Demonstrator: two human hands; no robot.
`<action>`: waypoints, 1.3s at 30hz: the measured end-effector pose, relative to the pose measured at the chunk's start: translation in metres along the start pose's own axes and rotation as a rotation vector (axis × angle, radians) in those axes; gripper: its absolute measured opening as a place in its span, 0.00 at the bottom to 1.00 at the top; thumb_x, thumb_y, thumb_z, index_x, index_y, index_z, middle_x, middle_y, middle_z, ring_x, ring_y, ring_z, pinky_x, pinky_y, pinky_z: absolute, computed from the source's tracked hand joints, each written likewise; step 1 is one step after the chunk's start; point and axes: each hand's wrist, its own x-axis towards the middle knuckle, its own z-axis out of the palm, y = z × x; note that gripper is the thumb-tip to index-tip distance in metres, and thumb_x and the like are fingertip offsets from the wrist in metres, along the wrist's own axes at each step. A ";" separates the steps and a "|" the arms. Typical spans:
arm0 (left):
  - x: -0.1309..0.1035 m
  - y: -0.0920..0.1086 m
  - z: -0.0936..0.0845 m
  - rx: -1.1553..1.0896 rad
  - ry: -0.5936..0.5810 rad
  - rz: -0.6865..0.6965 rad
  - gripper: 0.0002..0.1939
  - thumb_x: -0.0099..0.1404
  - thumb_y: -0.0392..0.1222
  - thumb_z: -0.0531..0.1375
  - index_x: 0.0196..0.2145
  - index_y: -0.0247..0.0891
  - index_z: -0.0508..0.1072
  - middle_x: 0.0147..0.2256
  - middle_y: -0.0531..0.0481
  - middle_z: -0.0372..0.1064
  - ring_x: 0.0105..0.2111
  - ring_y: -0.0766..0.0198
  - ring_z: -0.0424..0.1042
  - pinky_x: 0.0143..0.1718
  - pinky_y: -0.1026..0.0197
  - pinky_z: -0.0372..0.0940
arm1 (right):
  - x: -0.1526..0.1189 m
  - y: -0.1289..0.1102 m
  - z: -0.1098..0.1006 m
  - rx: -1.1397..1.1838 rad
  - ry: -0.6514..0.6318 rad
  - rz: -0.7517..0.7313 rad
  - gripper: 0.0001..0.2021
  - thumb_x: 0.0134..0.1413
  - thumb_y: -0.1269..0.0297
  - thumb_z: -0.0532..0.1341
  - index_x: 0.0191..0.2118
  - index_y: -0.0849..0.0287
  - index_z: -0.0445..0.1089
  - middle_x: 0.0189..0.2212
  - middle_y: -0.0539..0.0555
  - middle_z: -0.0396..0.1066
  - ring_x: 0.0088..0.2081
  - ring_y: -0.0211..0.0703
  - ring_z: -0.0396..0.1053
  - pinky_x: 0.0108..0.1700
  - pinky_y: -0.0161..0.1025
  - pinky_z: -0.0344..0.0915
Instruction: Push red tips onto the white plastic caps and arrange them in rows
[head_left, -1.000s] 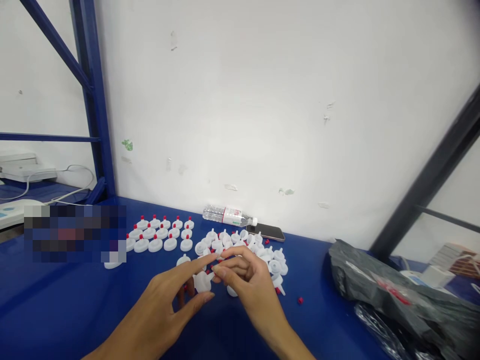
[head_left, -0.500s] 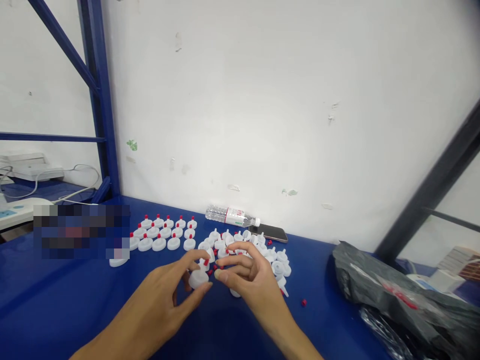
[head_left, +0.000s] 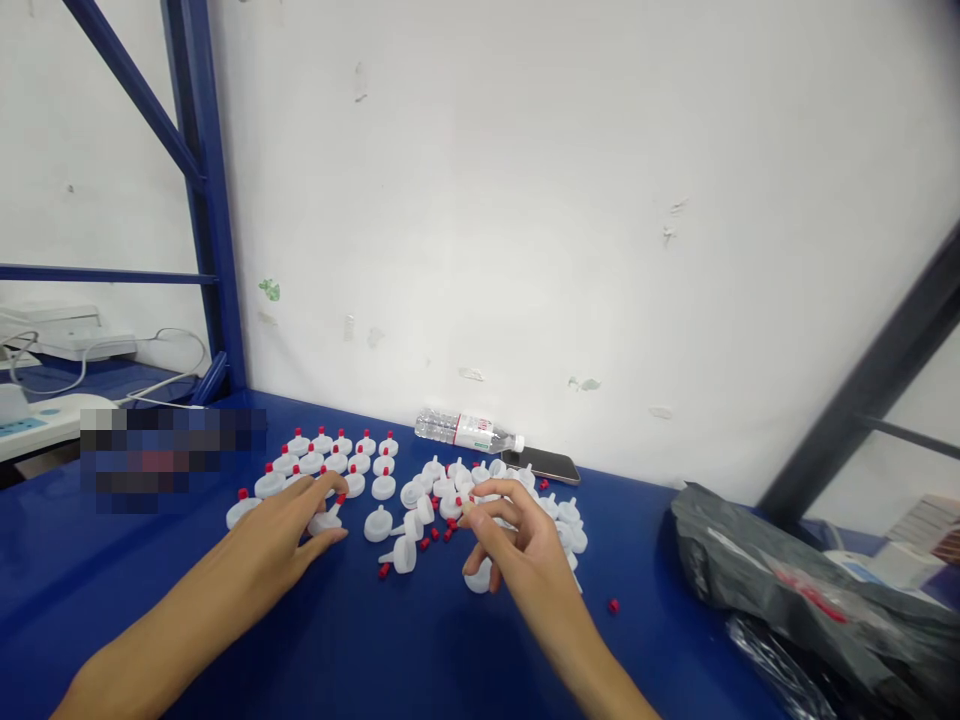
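My left hand [head_left: 289,520] grips a white nozzle cap [head_left: 324,521] between thumb and fingers; its red tip [head_left: 341,499] leans to the right. It is just in front of the rows of white nozzle caps with red tips [head_left: 383,487]. My right hand [head_left: 517,530] is over the loose pile, fingers bent and apart. Its thumb tip is near a small red tip cap [head_left: 459,501], and its lower fingers are by a white nozzle cap [head_left: 478,577], partly hidden. Whether they touch is unclear. Loose white nozzle caps [head_left: 403,554] and red tip caps [head_left: 383,571] are between the hands.
Against the wall lies a clear plastic bottle [head_left: 474,432], with a phone [head_left: 551,465] beside it. A grey plastic bag [head_left: 780,580] covers the right side. At far left are a white power strip [head_left: 45,425] and a blue metal frame [head_left: 217,250].
My left hand has carried the red-tipped nozzle cap leftward to the rows. My right hand has moved slightly right, away from it, uncovering loose pieces between the hands.
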 end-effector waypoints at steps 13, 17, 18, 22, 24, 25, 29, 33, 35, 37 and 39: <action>0.003 0.001 -0.027 0.239 -0.074 -0.208 0.27 0.68 0.44 0.51 0.62 0.40 0.72 0.44 0.35 0.82 0.42 0.38 0.81 0.34 0.52 0.64 | 0.000 0.004 -0.003 -0.155 0.009 -0.048 0.19 0.66 0.42 0.64 0.45 0.55 0.71 0.36 0.48 0.72 0.23 0.34 0.69 0.24 0.32 0.57; 0.001 0.001 -0.022 0.281 -0.034 -0.179 0.29 0.70 0.45 0.48 0.65 0.39 0.71 0.57 0.33 0.74 0.45 0.39 0.80 0.37 0.49 0.67 | -0.003 0.003 -0.003 -0.238 0.016 -0.065 0.17 0.67 0.44 0.62 0.45 0.53 0.72 0.37 0.49 0.72 0.24 0.35 0.67 0.26 0.35 0.60; 0.000 0.002 -0.021 0.292 -0.023 -0.172 0.29 0.71 0.46 0.48 0.64 0.38 0.71 0.57 0.32 0.72 0.43 0.40 0.80 0.36 0.49 0.67 | -0.003 0.002 -0.004 -0.280 0.029 -0.076 0.17 0.67 0.44 0.61 0.45 0.53 0.72 0.37 0.49 0.72 0.24 0.36 0.66 0.27 0.35 0.60; -0.003 0.003 -0.020 0.326 -0.012 -0.157 0.29 0.73 0.47 0.45 0.63 0.37 0.72 0.55 0.32 0.69 0.38 0.43 0.79 0.31 0.50 0.65 | -0.003 -0.001 -0.007 -0.620 0.096 -0.174 0.13 0.70 0.50 0.59 0.45 0.51 0.75 0.38 0.51 0.74 0.24 0.39 0.65 0.30 0.39 0.59; -0.003 -0.001 -0.020 0.337 0.004 -0.155 0.27 0.74 0.45 0.45 0.62 0.39 0.73 0.54 0.34 0.70 0.36 0.47 0.79 0.29 0.53 0.63 | -0.002 0.000 -0.009 -0.850 0.114 -0.228 0.10 0.69 0.53 0.61 0.46 0.50 0.76 0.42 0.53 0.76 0.27 0.42 0.69 0.32 0.41 0.59; -0.003 -0.003 -0.021 0.340 0.026 -0.152 0.26 0.75 0.44 0.44 0.61 0.41 0.73 0.53 0.36 0.70 0.35 0.49 0.78 0.28 0.54 0.62 | -0.001 0.002 -0.011 -0.943 0.111 -0.236 0.09 0.68 0.54 0.63 0.46 0.50 0.77 0.43 0.53 0.77 0.29 0.45 0.71 0.33 0.41 0.59; -0.004 0.001 -0.025 0.324 0.106 -0.160 0.24 0.75 0.47 0.45 0.59 0.44 0.73 0.53 0.38 0.71 0.34 0.51 0.78 0.27 0.56 0.59 | 0.001 0.011 -0.015 -1.060 0.029 -0.183 0.03 0.63 0.60 0.69 0.39 0.51 0.78 0.37 0.53 0.78 0.34 0.51 0.75 0.34 0.41 0.57; -0.010 0.029 -0.024 0.136 -0.036 -0.138 0.17 0.73 0.52 0.52 0.45 0.46 0.78 0.43 0.46 0.77 0.35 0.52 0.77 0.33 0.56 0.61 | 0.001 0.014 -0.012 -0.951 -0.045 -0.156 0.06 0.60 0.69 0.70 0.33 0.52 0.78 0.32 0.51 0.77 0.31 0.47 0.73 0.33 0.40 0.57; -0.015 0.046 -0.019 0.021 -0.177 -0.097 0.14 0.71 0.52 0.55 0.39 0.46 0.78 0.35 0.50 0.77 0.33 0.54 0.76 0.34 0.57 0.60 | 0.000 0.013 -0.009 -0.880 -0.094 -0.125 0.04 0.61 0.67 0.71 0.34 0.52 0.79 0.33 0.51 0.77 0.33 0.47 0.74 0.36 0.40 0.60; -0.021 0.060 -0.011 -0.023 -0.253 -0.085 0.13 0.70 0.52 0.56 0.41 0.47 0.79 0.33 0.51 0.78 0.33 0.55 0.76 0.34 0.57 0.58 | -0.001 0.012 -0.007 -0.835 -0.125 -0.095 0.03 0.59 0.62 0.74 0.37 0.51 0.81 0.34 0.51 0.77 0.36 0.48 0.75 0.41 0.42 0.63; -0.024 0.071 -0.003 0.008 -0.272 -0.105 0.14 0.71 0.51 0.56 0.44 0.46 0.79 0.34 0.50 0.79 0.35 0.53 0.77 0.35 0.57 0.57 | -0.002 0.013 -0.006 -0.821 -0.119 -0.067 0.11 0.54 0.60 0.77 0.42 0.51 0.82 0.38 0.52 0.77 0.37 0.50 0.75 0.44 0.45 0.65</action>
